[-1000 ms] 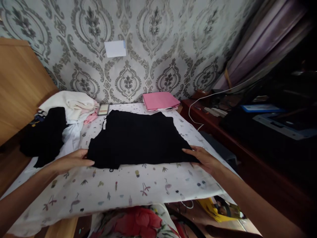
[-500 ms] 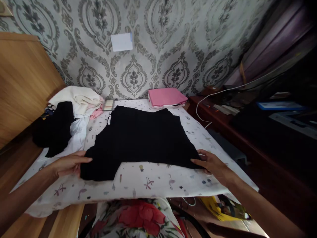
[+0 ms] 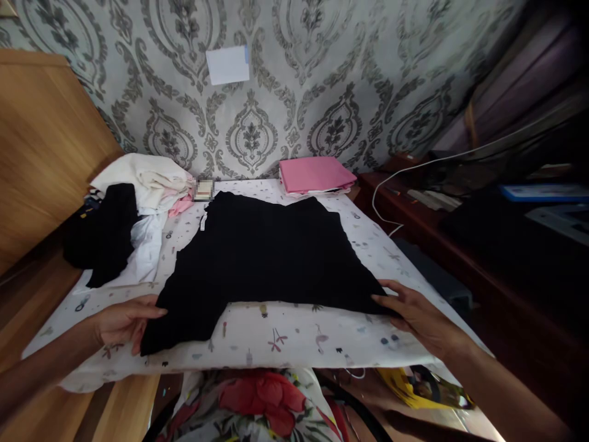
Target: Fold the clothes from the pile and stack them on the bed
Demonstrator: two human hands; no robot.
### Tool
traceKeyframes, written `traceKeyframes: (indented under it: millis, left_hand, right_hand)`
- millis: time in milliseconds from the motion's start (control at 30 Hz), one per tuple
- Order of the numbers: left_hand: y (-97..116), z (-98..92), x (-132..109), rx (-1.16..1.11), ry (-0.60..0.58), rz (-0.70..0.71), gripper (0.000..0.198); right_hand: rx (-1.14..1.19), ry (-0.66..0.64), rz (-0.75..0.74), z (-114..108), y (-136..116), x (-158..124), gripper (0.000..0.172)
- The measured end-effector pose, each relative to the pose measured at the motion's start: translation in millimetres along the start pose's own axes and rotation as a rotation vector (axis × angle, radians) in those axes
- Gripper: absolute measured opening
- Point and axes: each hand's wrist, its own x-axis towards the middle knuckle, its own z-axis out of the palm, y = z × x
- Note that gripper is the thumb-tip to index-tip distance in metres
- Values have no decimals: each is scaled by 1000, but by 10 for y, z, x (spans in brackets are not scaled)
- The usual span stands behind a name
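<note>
A black garment lies spread on the white patterned cloth that covers the table. A small white tag shows at its left edge. My left hand pinches the garment's near left corner, thumb on top. At the near right corner, my right hand grips the fabric between thumb and fingers. Some of the fingertips of both hands are hidden under the cloth.
A pile of white clothes and a black cloth lie at the left. Folded pink fabric sits at the back by the wall. A white cable runs over the dark red furniture at the right. A yellow bag is below.
Both hands have moved outward with the garment's near corners, the left one also slightly toward me. The fabric is spread wider at its near edge. The view has shifted a little.
</note>
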Motion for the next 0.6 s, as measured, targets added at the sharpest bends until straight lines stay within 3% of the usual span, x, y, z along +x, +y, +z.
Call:
traceKeyframes:
  millis: [100,200,233,300,367,400,433,500,567,600]
  left_hand:
    - [62,-32,-70,131,-147,-130,43]
    - [400,-64,-151,498,-227,-124,31]
    - [547,-47,-160,624,-200,-54,30]
    - [823,67,-131,805,-32,222,32]
    - [1007,280,-50,905,143,538,23]
    - [1051,405,-1,948,167,651,20]
    - [1062,525,43,994,139,732,19]
    - [1003,706,97,1104,-70,786,19]
    - [867,766,90,1226,-312,745,17]
    - [783,755,67,1283,-376,712,24]
  right_hand:
    - [-209,-23,-51,-86,108,78,43]
    - [-582,42,-220,-166,127,162,38]
    - [-704,104,-286,-166,99,186,38]
    - [-860,213,-438,-91,-1,219,37]
    - [-875,197,-620,96,-132,227,34]
    - [-854,135,-718,223,-192,219,32]
    - [-824,48,-810,363,-242,204,29]
    - [-773,-152,-950,655,-299,150,26]
    - [-747,-327,-1039,927,-310,69,25]
    - [-747,-394,-1070,1051,-310,22,25]
